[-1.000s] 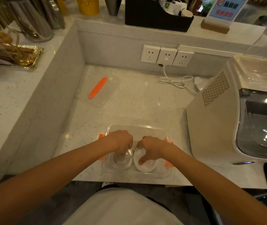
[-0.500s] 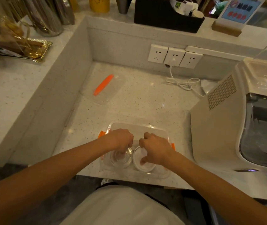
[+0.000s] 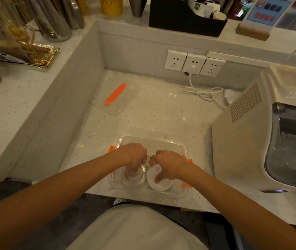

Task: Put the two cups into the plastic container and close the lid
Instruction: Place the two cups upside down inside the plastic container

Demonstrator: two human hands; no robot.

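A clear plastic container [image 3: 154,141] with orange side clips sits at the counter's near edge. Inside it stand two cups side by side: a clear cup [image 3: 134,175] on the left and a white cup [image 3: 158,183] on the right. My left hand [image 3: 132,155] grips the clear cup's rim from above. My right hand [image 3: 168,164] holds the white cup, thumb inside its rim. The container's clear lid [image 3: 120,99], with an orange strip, lies apart at the back left of the counter.
A large white machine [image 3: 248,138] stands close on the right. A white cable [image 3: 204,92] runs from the wall sockets [image 3: 194,63]. A raised ledge on the left carries a gold tray [image 3: 35,55] and metal vessels; a black box sits on the back ledge.
The camera view has shifted slightly. Both hands stay on the cups inside the container, in nearly the same place.
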